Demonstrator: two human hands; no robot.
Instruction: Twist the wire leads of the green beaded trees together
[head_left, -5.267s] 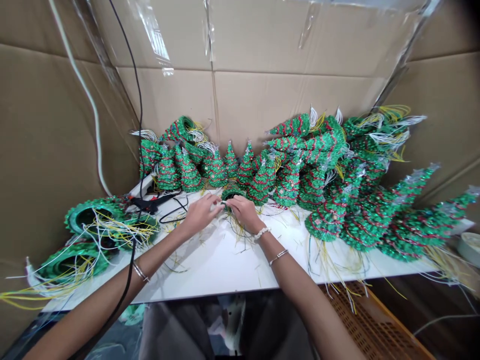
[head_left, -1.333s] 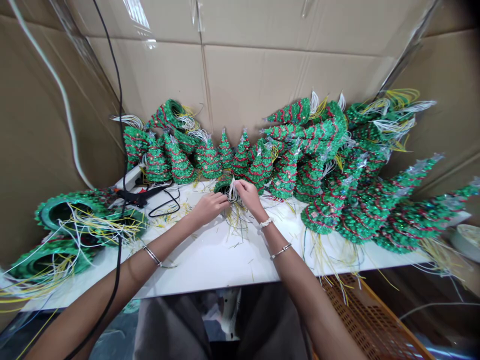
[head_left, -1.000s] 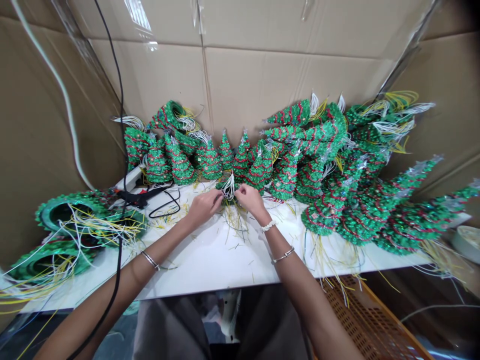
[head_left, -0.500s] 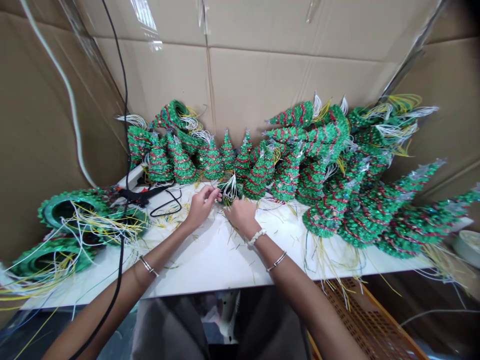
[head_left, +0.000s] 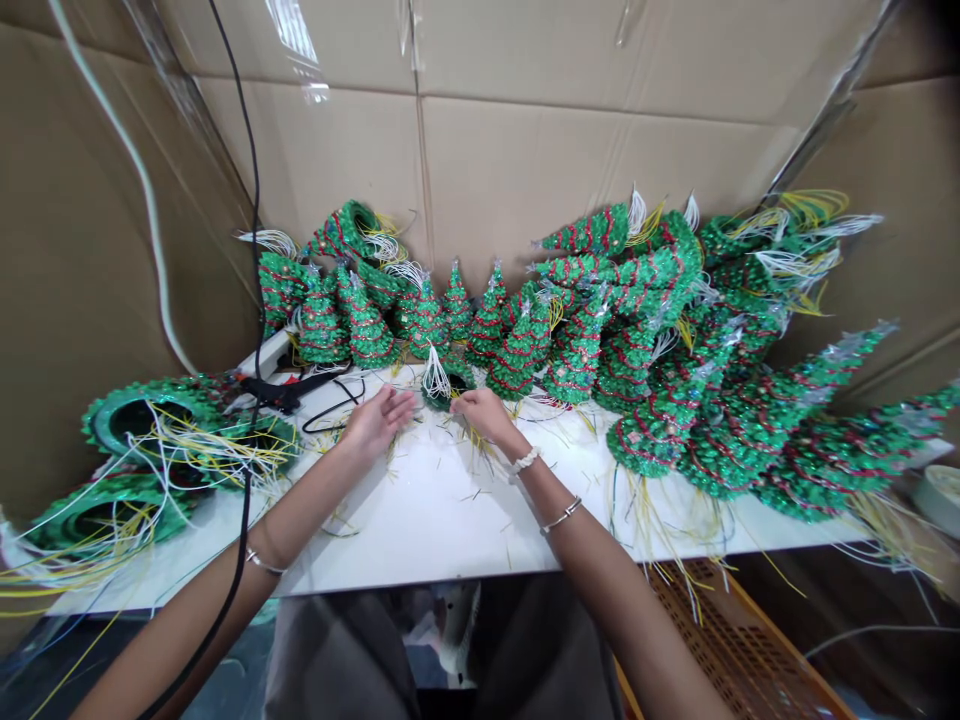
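Note:
A small green glitter tree with red trim lies on its side on the white tabletop, a tuft of white wires sticking up from its hollow base. My right hand is closed on the yellow wires that trail from it. My left hand hovers just left of the tree with fingers apart, holding nothing.
Rows of finished green trees stand and lie along the cardboard back wall. More hollow tree shells with loose wires are heaped at left beside a black tool. A black cable hangs down at left. An orange crate sits below right.
My left hand has let go of the white wire tuft and drawn back to the left, opening. The tree has shifted slightly left. My right hand stays at the yellow wires.

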